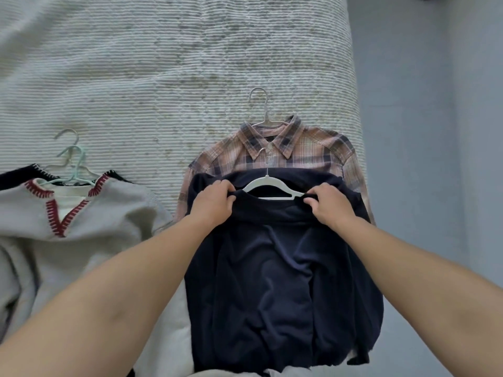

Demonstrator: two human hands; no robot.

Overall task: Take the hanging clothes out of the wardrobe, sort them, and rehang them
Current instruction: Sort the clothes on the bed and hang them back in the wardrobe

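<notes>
The left hand (pixel 211 204) pinches the neckline of a dark navy soft knit top (pixel 275 268) at its left shoulder, fingers closed on the fabric. The right hand (pixel 328 206) does the same at the right shoulder, thumb and fingers nipped on the collar edge. Between them a white plastic hanger (pixel 268 187) shows through the neck opening, its arms running under the cloth towards each hand. The grip at both shoulders looks meant to seat the top squarely on the hanger, or to slip it off; which of the two cannot be told from this moment.

The navy top lies flat on a pale ribbed bedspread (pixel 163 77), near the bed's right edge, with its hem towards the near edge. It rests on top of a pink and navy plaid collared shirt (pixel 288 146), which keeps its own thin clear hanger (pixel 260 104) with the hook pointing towards the far edge. Stacking the two suggests one sorted pile.

Well apart, at the bed's left edge, a grey knitted V-neck sweater with red stitching (pixel 89 216) lies over other garments, with a mint green hanger (pixel 77 170) and a pale one poking out above the neck. This likely forms a second pile, kept separate so the groups stay distinct for rehanging.
</notes>
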